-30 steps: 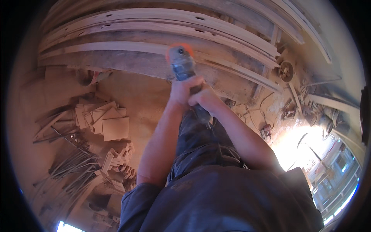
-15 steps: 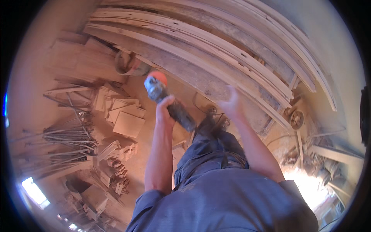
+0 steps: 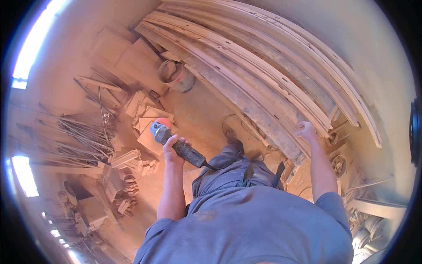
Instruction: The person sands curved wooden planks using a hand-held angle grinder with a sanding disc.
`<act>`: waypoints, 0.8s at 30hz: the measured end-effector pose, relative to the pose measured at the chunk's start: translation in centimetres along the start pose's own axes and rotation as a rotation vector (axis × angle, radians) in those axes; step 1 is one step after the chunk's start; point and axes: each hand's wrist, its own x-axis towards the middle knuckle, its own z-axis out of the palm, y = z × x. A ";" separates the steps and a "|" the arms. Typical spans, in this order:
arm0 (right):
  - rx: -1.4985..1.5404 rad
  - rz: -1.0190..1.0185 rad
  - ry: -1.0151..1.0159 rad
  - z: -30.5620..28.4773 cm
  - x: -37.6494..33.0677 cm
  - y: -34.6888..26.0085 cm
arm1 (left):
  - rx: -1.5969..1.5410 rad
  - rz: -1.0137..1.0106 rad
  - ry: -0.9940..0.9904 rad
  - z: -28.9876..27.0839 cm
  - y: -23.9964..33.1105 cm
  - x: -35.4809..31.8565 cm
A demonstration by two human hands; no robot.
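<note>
An angle grinder [image 3: 182,147] with a silver head, dark body and orange-red disc is held in my left hand [image 3: 173,152], whose fingers wrap round the body. Its head points up and left, and a short length of dark cord leaves the rear end toward my trousers. Off to the right, my right hand [image 3: 306,130] is loosely closed, and nothing shows in its fingers. It appears over the near right part of the long wooden boards [image 3: 246,66]; whether it touches them I cannot tell.
A round bucket [image 3: 178,77] with scraps stands at the boards' far left end. Thin flat wood pieces [image 3: 147,116] lie on the floor left of me. Beyond are metal rods [image 3: 81,136] and stacked wood blocks [image 3: 127,189]. A second round container [image 3: 337,165] sits at right.
The view has turned. My left hand has carried the grinder left and nearer to my body. My right hand, open with spread fingers before, has moved right and closed.
</note>
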 end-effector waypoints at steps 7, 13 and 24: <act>-0.166 -0.070 0.295 1.1 0.6 -7.2 | -0.063 0.026 0.103 -2.9 2.1 2.7; -0.263 -0.223 0.219 9.5 8.2 -22.5 | -0.066 -0.009 0.155 -3.1 6.0 9.7; -0.478 -0.126 0.055 20.9 27.2 -41.8 | 0.172 -0.014 0.123 -0.2 22.1 26.1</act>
